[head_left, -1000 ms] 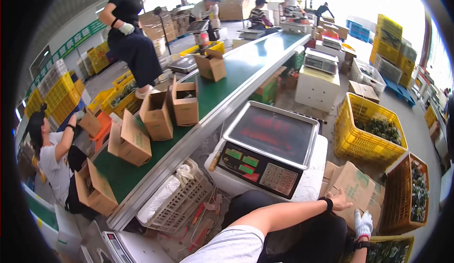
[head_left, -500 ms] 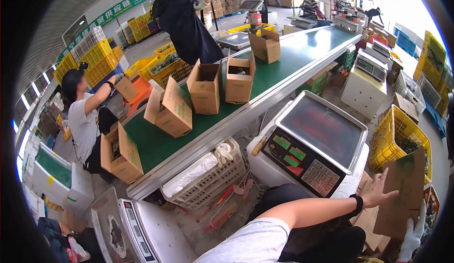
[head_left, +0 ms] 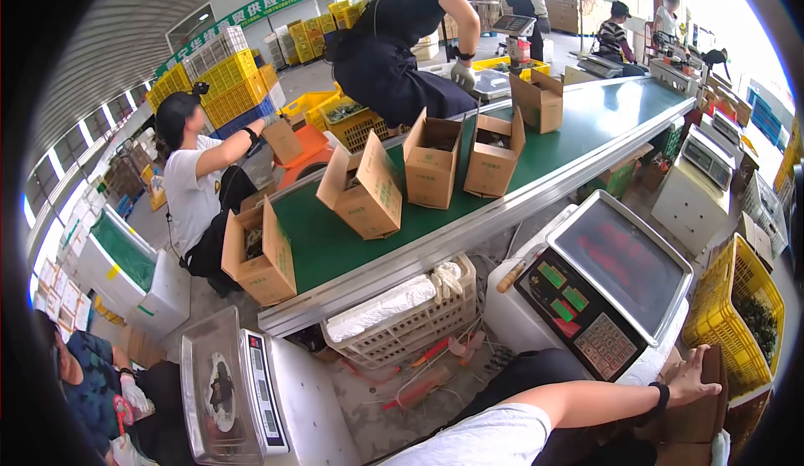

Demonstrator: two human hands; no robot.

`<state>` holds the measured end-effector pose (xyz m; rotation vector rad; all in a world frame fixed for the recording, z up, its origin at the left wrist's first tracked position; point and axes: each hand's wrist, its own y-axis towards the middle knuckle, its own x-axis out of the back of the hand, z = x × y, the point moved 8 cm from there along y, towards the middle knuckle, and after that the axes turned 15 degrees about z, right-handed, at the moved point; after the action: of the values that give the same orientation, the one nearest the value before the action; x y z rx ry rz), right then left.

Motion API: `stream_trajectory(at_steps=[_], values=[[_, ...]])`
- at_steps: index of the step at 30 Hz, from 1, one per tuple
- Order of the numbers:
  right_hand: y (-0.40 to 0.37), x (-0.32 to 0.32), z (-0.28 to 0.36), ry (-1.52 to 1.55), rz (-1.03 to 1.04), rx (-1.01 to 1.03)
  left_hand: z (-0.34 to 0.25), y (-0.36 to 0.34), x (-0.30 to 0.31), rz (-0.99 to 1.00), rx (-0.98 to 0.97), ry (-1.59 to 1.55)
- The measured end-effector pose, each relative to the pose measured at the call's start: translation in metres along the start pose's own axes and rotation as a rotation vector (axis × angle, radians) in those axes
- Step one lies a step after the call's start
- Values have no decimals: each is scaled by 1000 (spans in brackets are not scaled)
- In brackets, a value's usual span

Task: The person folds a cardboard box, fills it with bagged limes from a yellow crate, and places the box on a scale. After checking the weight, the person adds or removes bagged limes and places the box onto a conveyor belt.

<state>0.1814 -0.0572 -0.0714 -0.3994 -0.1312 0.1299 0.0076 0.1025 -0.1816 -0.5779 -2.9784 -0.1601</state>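
Observation:
Stretched out at the lower right, my left hand (head_left: 693,380) has a black band at the wrist. Its fingers are spread against the upper part of a brown cardboard box (head_left: 691,420). Of my right hand (head_left: 720,449), only a sliver of white glove shows at the box's lower right edge; its fingers are hidden. Left of the box stands a digital scale (head_left: 599,290) with a metal pan and lit green displays. A yellow crate (head_left: 712,332) holding dark green contents sits just beyond the box.
A green conveyor belt (head_left: 335,257) carries several open cardboard boxes (head_left: 434,164). Under its edge is a white crate (head_left: 402,324). Another scale (head_left: 251,382) stands lower left, near a seated person with gloved hands (head_left: 134,395). Other people work across the belt.
My left hand and the cardboard box have gone lower, and the box is tilted differently. My right hand is mostly out of sight. The view has shifted; the person across the belt now bends forward.

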Motion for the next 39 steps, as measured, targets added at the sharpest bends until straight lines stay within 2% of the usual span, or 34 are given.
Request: stream_trajectory(at_steps=[1, 3, 4, 5, 6, 8, 9, 10, 11, 13, 15, 16, 18, 19, 20, 22, 23, 27, 28, 30, 32, 33, 34, 35, 37, 38, 39], values=[[4, 9, -3, 1, -6, 3, -1, 0, -2, -9, -26, -8], [10, 32, 0, -305, -106, 31, -8, -3, -11, 16, -68, 47], [11, 46, 2, -325, -241, 49, -20, -11, -10, 33, -101, 104], [16, 51, 7, -291, -215, 70, -26, -13, -15, 157, -65, 126], [19, 53, 15, -256, -188, 91, -50, -27, -3, 156, -71, 124], [26, 41, 39, -286, -163, 115, -75, -54, 1, 404, 102, 274], [27, 36, 45, -314, -137, 135, -71, -53, -8, 474, 66, 282], [101, 134, -10, -281, 146, 211, -65, -51, -11, 479, 68, 284], [96, 112, -2, -153, 171, 248, -64, -51, -12, 472, 59, 306], [107, 81, -6, -86, 162, 292, -50, -48, -18, 476, 49, 326], [130, 99, -28, -213, 53, 278, -43, -41, -12, 328, -125, 529], [124, 83, -21, -214, 3, 257, -55, -47, -2, 279, -185, 596], [113, 63, -4, -339, 37, 277, -87, -55, 13, 354, -447, 413], [110, 60, -2, -328, 23, 274, -101, -70, 23, -27, -707, 313], [106, 58, 0, -338, -7, 280, -92, -63, 18, -9, -709, 311], [95, 54, 5, -344, -52, 281, -95, -54, 16, 300, -486, 217], [89, 50, 9, -348, -51, 277, -100, -58, 20, 138, -642, 239], [73, 33, 25, -339, -115, 314, -108, -61, 18, 84, -821, 233], [72, 32, 25, -350, -104, 329, -109, -61, 21, 96, -826, 235], [71, 37, 28, -391, -100, 328, -97, -54, 6, 433, -713, 356], [61, 23, 41, -342, -14, 306, -99, -54, 11, 429, -685, 372], [66, 43, 28, -195, 58, 335, -97, -51, 15, 438, -679, 370], [62, 48, 23, -13, 156, 482, -95, -47, 17, 446, -674, 366], [55, 63, 13, -73, 86, 562, -90, -41, 19, 475, -666, 328], [37, 65, 2, -149, 76, 658, -83, -32, 26, 478, -641, 310], [29, 60, -4, -159, 134, 674, -78, -27, 27, 470, -609, 298], [33, 64, -17, -348, 0, 499, -79, -28, 24, 482, -634, 293]])
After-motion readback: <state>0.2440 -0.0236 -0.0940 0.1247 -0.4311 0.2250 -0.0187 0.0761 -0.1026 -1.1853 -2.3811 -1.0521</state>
